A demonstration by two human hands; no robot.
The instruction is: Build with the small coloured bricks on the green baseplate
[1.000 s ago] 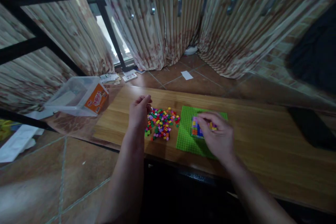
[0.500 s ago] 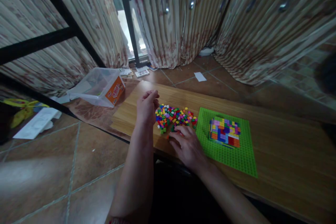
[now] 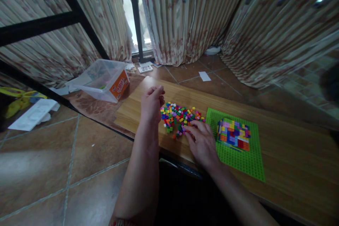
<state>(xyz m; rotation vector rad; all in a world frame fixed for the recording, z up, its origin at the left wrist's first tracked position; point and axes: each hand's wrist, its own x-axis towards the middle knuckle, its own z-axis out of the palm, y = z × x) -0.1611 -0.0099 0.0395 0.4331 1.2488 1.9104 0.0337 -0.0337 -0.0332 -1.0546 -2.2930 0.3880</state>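
Note:
My left hand [image 3: 152, 105] is curled closed above the table, just left of a loose pile of small coloured building bricks [image 3: 182, 114]. Whatever its fingers may hold is hidden. At the near right side of the pile is my right hand [image 3: 203, 145], its thumb and forefinger drawn close together among the bricks; I cannot make out what is between them. Right of this hand lies a green studded baseplate [image 3: 239, 162]. A block of multicoloured bricks [image 3: 233, 135] is built up on it.
The long wooden table [image 3: 288, 159] runs from left to right. Beyond its left end, a clear plastic bin [image 3: 102, 88] with an orange label stands on a brown mat. A black metal frame [image 3: 87, 31] crosses the left side. Striped curtains [image 3: 182, 24] hang behind.
The view has shifted, so the table items sit slightly further right. My right hand has drawn back a little from the near bricks, uncovering some, and its thumb and forefinger are closer together.

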